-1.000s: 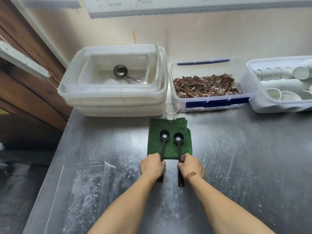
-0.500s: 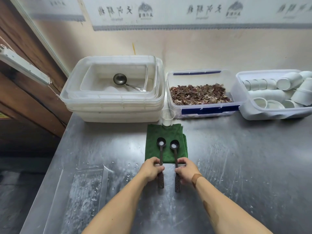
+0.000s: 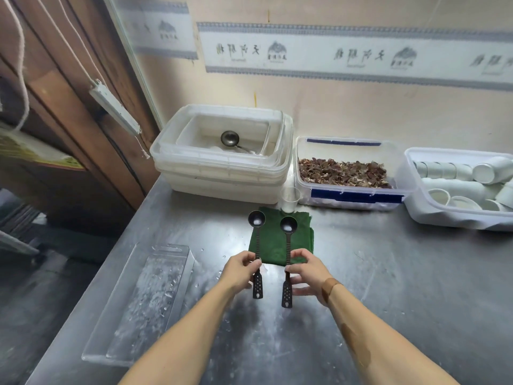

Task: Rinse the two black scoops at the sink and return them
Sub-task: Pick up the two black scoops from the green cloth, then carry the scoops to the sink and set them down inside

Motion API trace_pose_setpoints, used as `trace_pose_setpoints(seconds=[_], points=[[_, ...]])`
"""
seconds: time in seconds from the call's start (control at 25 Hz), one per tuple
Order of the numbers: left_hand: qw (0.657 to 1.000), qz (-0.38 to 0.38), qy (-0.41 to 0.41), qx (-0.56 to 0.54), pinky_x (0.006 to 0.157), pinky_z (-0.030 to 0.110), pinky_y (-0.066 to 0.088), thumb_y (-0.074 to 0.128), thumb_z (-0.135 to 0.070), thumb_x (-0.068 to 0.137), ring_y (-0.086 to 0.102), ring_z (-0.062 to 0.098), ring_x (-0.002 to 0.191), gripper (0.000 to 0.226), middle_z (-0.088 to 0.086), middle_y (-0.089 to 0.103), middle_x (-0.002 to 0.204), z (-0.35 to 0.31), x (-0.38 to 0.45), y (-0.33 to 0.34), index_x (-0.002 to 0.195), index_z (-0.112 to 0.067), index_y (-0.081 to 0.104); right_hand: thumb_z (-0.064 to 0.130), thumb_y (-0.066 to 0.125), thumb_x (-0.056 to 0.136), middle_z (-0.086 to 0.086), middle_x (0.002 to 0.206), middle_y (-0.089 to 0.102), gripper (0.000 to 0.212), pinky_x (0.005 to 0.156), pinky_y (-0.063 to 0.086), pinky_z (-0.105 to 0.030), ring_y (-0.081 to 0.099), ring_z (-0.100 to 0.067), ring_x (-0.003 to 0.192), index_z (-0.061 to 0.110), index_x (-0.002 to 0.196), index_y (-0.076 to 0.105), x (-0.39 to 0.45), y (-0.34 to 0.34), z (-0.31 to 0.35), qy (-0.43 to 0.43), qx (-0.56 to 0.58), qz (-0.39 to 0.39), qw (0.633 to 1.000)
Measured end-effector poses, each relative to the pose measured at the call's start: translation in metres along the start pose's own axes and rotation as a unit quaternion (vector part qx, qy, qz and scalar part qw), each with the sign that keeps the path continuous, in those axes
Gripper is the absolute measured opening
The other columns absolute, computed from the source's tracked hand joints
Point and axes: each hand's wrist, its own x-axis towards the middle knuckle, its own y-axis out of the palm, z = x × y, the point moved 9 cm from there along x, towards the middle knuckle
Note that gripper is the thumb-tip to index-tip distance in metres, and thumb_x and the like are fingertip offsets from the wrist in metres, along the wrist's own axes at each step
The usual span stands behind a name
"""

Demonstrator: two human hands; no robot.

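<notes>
1. Steel table [image 3: 388, 301] against a cream wall; a green cloth [image 3: 273, 247] lies on it, a small cup [image 3: 290, 200] at the cloth's far edge.
2. Left hand [image 3: 240, 275] pinches the left scoop [image 3: 256, 252] mid-handle, bowl up and forward, over the cloth's left edge.
3. Right hand [image 3: 306, 276] pinches the right scoop [image 3: 288, 258] likewise, over the cloth.
4. Behind: stacked white tubs [image 3: 222, 179] with a metal ladle [image 3: 230, 140], a bin of brown flakes [image 3: 344, 170], a bin of white cups [image 3: 458, 184].

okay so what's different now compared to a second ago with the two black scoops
Both scoops have been lifted off the green cloth. The left hand holds the left scoop and the right hand the right scoop, each by its handle, as before, but raised with the bowls tilted up. The cloth, small cup and tubs have not moved.
</notes>
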Motion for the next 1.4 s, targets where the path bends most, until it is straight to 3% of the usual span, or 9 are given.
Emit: trace_pose_setpoints(seconds=[0.4, 0.8, 0.96, 1.08, 1.2, 1.4], points=[[0.987, -0.14, 0.012, -0.082, 0.046, 0.026, 0.05, 0.056, -0.021, 0.093, 0.06, 0.018, 0.062, 0.014, 0.002, 0.061, 0.078, 0.016, -0.095, -0.065, 0.082, -0.025, 0.062, 0.003, 0.058, 0.086, -0.006, 0.078, 0.066, 0.023, 0.052, 0.058, -0.035, 0.064, -0.017, 0.05, 0.02, 0.101, 0.057, -0.048, 0.076, 0.033, -0.081, -0.059, 0.11, 0.989], [0.937, -0.306, -0.018, -0.167, 0.046, 0.024, 0.047, 0.055, -0.016, 0.095, 0.057, 0.018, 0.067, 0.014, 0.01, 0.067, 0.092, 0.081, -0.226, -0.159, 0.086, -0.017, 0.065, 0.002, 0.056, 0.088, -0.007, 0.084, 0.067, 0.03, 0.053, 0.058, -0.033, 0.068, -0.017, 0.054, 0.025, 0.107, 0.059, -0.111, 0.217, 0.026, -0.128, -0.166, 0.259, 0.943], [0.913, -0.357, -0.035, -0.193, 0.052, 0.027, 0.05, 0.055, -0.015, 0.095, 0.058, 0.021, 0.073, 0.013, 0.016, 0.067, 0.096, 0.119, -0.286, -0.19, 0.096, -0.008, 0.067, 0.003, 0.056, 0.089, -0.011, 0.095, 0.064, 0.03, 0.057, 0.06, -0.036, 0.066, -0.019, 0.061, 0.024, 0.111, 0.058, -0.145, 0.28, 0.006, -0.133, -0.218, 0.309, 0.916], [0.894, -0.398, -0.043, -0.202, 0.051, 0.025, 0.049, 0.058, -0.019, 0.093, 0.056, 0.018, 0.074, 0.015, 0.012, 0.064, 0.089, 0.155, -0.342, -0.21, 0.094, -0.009, 0.069, 0.002, 0.055, 0.088, -0.007, 0.087, 0.065, 0.029, 0.061, 0.061, -0.038, 0.061, -0.017, 0.058, 0.022, 0.108, 0.059, -0.183, 0.334, -0.021, -0.124, -0.242, 0.358, 0.893], [0.872, -0.438, -0.059, -0.212, 0.048, 0.023, 0.048, 0.059, -0.024, 0.092, 0.056, 0.017, 0.071, 0.015, 0.008, 0.064, 0.084, 0.195, -0.403, -0.226, 0.095, -0.013, 0.07, 0.0, 0.055, 0.087, -0.003, 0.079, 0.065, 0.029, 0.055, 0.059, -0.035, 0.057, -0.014, 0.051, 0.018, 0.109, 0.059, -0.226, 0.383, -0.055, -0.113, -0.255, 0.401, 0.873], [0.833, -0.491, -0.076, -0.242, 0.042, 0.022, 0.044, 0.06, -0.022, 0.091, 0.055, 0.018, 0.071, 0.016, 0.01, 0.069, 0.085, 0.258, -0.503, -0.239, 0.096, -0.01, 0.069, 0.005, 0.056, 0.087, 0.006, 0.067, 0.068, 0.024, 0.058, 0.058, -0.034, 0.059, -0.012, 0.049, 0.022, 0.103, 0.059, -0.293, 0.447, -0.118, -0.103, -0.294, 0.448, 0.838]])
